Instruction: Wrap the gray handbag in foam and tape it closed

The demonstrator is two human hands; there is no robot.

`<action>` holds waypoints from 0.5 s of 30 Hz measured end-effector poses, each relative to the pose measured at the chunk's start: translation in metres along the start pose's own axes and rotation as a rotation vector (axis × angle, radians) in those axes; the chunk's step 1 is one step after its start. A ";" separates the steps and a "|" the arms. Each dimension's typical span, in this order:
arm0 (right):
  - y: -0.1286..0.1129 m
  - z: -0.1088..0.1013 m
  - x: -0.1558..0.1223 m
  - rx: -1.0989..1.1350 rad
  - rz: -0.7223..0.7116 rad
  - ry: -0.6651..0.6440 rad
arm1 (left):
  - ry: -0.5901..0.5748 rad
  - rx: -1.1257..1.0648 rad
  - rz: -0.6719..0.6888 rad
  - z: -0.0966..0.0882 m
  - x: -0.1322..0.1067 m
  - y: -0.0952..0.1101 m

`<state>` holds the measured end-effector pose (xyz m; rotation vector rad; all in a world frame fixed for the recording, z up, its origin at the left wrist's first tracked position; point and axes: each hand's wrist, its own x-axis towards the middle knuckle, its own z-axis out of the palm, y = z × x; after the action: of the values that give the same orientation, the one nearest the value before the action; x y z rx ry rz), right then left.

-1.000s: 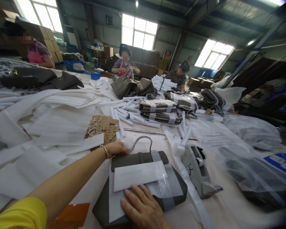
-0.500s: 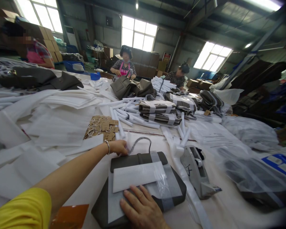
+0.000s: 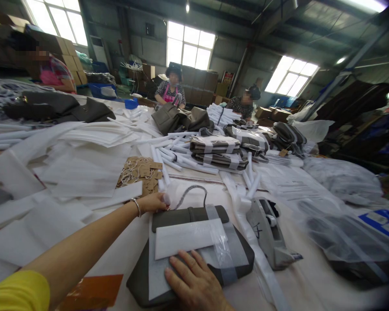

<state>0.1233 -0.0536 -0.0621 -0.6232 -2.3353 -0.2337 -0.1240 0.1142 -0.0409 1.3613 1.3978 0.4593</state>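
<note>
A dark grey-green handbag [image 3: 139, 276] lies before me, its wrapped handle [image 3: 199, 188] arching up at the far side. On its front are a thin white sheet [image 3: 158, 280] and a white foam piece [image 3: 171, 242], with clear tape [image 3: 223, 250] across the right part. My right hand [image 3: 196, 276] rests flat on the bag, fingers spread over the sheet and the foam's lower edge. At the bag's far left corner, my left hand [image 3: 153, 202] is closed in a pinch, with a small translucent strip at its fingertips; its exact kind is unclear.
A grey tape dispenser [image 3: 269, 233] stands right of the bag. Brown tags with strings [image 3: 141, 172] lie beyond my left hand. White sheets [image 3: 81, 168] cover the left. Wrapped bags [image 3: 214, 153] and foam tubes [image 3: 181, 162] lie ahead. Several co-workers sit across the table.
My left hand has moved slightly left, away from the base of the handle, with the translucent strip at its fingers. My right hand stays on the bag. The view has shifted a little.
</note>
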 end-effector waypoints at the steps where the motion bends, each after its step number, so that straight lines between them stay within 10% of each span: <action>1: 0.000 0.001 0.000 0.003 0.004 0.007 | 0.014 -0.023 -0.017 -0.001 -0.001 -0.001; 15: -0.001 -0.002 0.001 0.024 0.028 -0.026 | 0.219 -0.044 -0.214 -0.003 0.018 0.038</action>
<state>0.1231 -0.0545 -0.0597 -0.6497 -2.3491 -0.1854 -0.1043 0.1416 -0.0151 1.1361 1.6825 0.5048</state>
